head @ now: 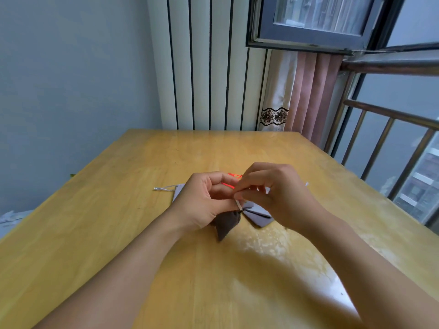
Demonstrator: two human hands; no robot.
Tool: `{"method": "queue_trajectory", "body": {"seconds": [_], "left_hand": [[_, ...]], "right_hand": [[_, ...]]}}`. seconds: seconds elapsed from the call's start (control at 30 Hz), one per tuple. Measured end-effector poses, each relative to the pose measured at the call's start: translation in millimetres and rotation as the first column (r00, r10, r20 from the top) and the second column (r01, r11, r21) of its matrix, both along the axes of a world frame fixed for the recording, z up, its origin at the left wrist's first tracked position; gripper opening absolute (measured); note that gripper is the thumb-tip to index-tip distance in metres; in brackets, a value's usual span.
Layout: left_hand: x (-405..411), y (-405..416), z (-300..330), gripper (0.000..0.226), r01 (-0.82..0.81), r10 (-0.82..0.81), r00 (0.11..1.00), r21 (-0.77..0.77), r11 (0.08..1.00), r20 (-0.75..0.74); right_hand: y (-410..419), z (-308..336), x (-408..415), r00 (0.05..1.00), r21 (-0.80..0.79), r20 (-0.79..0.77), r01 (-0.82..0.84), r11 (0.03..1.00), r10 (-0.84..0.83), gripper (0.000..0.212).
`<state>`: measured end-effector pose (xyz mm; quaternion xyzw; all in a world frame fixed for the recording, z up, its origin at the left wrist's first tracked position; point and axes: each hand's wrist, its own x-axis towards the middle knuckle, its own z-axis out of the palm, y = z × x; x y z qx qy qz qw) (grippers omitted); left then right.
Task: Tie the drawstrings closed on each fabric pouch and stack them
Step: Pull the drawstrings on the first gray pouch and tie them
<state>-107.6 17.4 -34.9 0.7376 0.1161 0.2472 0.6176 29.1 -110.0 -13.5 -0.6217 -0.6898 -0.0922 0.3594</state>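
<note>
Both forearms reaching in over the table's [118,233] near edge, left hand [204,203] curled, gripping a dark pouch [225,224]; right hand [273,191] arched, pinching its pale drawstring [238,205], lilac pouches [260,211] beneath

Yellow wooden table [123,210], glossy, glare near its right edge. Behind its far edge: pale blue-grey wall [71,67], white ribbed radiator [204,67]. Beyond the far right corner: cream and pink curtain [299,96], open dark-framed window [316,20], metal railing [389,129]. Soft daylight from the right.
</note>
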Motion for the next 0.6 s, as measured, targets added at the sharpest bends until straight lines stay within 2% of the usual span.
{"method": "queue_trajectory", "body": {"seconds": [0.1,0.17,0.23,0.33,0.43,0.6], "left_hand": [[-1.0,-1.1,1.7,0.03,0.019,-0.016,0.999,-0.053,0.998,0.046],[-1.7,-2.0,2.9,0.033,0.031,-0.024,0.997,-0.091,0.995,0.076],[-1.6,-3.9,4.1,0.037,0.027,-0.017,0.996,-0.099,0.995,0.093],[-1.0,-7.7,4.7,0.03,0.001,0.019,0.99,-0.145,0.989,0.137],[-0.2,-11.4,4.5,0.025,-0.012,0.043,0.982,-0.167,0.986,0.183],[5.3,-9.6,0.7,0.013,-0.132,0.155,0.967,-0.12,0.984,0.203]], "right_hand": [[0.1,1.4,2.0,0.952,0.017,-0.305,0.016,1.0,-0.01,0.006],[0.6,1.6,2.6,0.847,0.009,-0.531,-0.031,0.999,0.031,0.011],[2.3,-0.1,2.9,0.745,-0.011,-0.666,-0.059,0.998,0.037,0.017],[4.4,-4.2,4.6,0.632,-0.05,-0.775,-0.059,0.997,-0.001,0.029],[4.5,-6.0,5.8,0.557,-0.067,-0.831,-0.098,0.993,-0.001,0.029],[3.0,-4.1,5.6,0.535,-0.091,-0.845,-0.098,0.991,-0.025,0.023]]}}
